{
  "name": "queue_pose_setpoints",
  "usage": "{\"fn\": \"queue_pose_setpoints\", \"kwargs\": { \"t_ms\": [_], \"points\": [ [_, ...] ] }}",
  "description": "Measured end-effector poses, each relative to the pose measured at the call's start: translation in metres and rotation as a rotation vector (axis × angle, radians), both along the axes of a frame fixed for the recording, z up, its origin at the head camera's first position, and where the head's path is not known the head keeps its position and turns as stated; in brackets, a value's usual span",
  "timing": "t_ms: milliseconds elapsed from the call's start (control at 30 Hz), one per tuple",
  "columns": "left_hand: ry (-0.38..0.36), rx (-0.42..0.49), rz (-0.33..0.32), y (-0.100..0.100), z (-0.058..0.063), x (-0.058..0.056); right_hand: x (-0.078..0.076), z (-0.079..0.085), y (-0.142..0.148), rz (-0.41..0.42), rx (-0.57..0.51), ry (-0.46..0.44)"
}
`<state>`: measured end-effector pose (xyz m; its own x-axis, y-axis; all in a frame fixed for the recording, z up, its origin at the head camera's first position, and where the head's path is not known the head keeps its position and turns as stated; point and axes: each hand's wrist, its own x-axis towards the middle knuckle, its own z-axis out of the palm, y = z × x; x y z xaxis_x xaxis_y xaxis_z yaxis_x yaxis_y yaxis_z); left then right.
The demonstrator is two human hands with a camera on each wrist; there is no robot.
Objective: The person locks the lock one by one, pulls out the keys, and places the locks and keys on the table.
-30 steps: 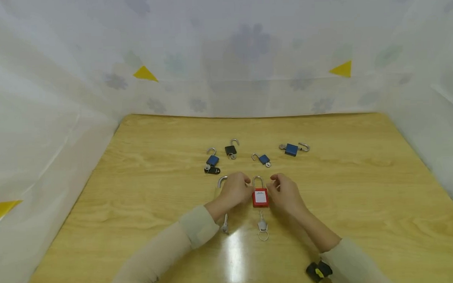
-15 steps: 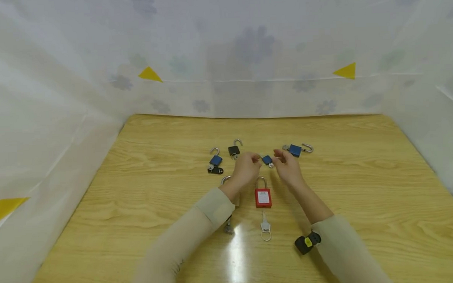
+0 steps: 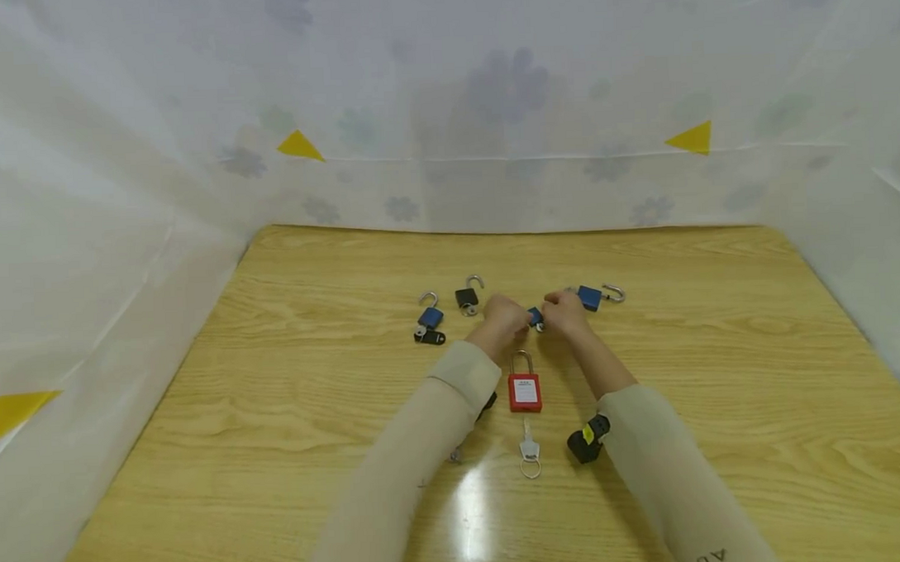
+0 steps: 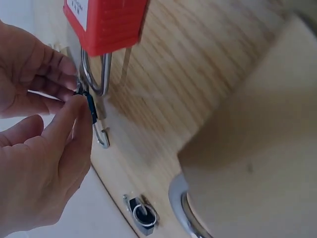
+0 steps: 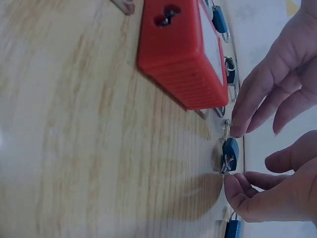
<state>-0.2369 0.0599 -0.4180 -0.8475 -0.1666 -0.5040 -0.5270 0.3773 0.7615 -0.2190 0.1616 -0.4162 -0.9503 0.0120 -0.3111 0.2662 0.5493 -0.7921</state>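
A small blue padlock (image 3: 536,317) lies between my hands, its key (image 5: 226,167) still in its base. My left hand (image 3: 507,316) pinches at the shackle end, fingertips hiding most of the shackle. From the other side, my right hand (image 3: 564,312) brings its thumb and finger together on the key. A locked red padlock (image 3: 524,392) with a white label stands nearer to me, and a loose key on a ring (image 3: 529,450) lies below it. A larger padlock, whose thick shackle (image 4: 182,201) shows in the left wrist view, is covered by my left arm in the head view.
Other unlocked padlocks lie around: blue with a black tag (image 3: 431,319), black (image 3: 467,298) and blue at right (image 3: 589,298). White flowered sheeting (image 3: 514,188) walls the wooden table (image 3: 720,346). A black wrist camera (image 3: 585,443) hangs under my right forearm.
Both hands have moved away from beside the red padlock, forward to the small blue one. Their fingers have closed in on its two ends, and the left arm now covers the larger padlock.
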Motion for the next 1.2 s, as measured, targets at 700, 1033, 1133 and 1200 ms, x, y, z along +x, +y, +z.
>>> {"fn": "queue_pose_setpoints", "kwargs": {
  "t_ms": [700, 1033, 1133, 1200],
  "points": [
    [-0.066, 0.132, 0.142, 0.001, 0.009, 0.009, 0.007, 0.008, -0.018, -0.074, 0.08, -0.029],
    [-0.023, 0.127, 0.145, -0.001, 0.025, 0.023, 0.015, 0.007, -0.012, -0.154, -0.134, 0.013],
    [-0.034, 0.207, 0.152, -0.002, 0.028, 0.026, 0.022, 0.012, -0.01, -0.182, -0.239, 0.009],
    [-0.037, 0.268, 0.141, -0.005, 0.031, 0.031, 0.028, 0.017, -0.009, -0.181, -0.308, 0.008]
  ]
}}
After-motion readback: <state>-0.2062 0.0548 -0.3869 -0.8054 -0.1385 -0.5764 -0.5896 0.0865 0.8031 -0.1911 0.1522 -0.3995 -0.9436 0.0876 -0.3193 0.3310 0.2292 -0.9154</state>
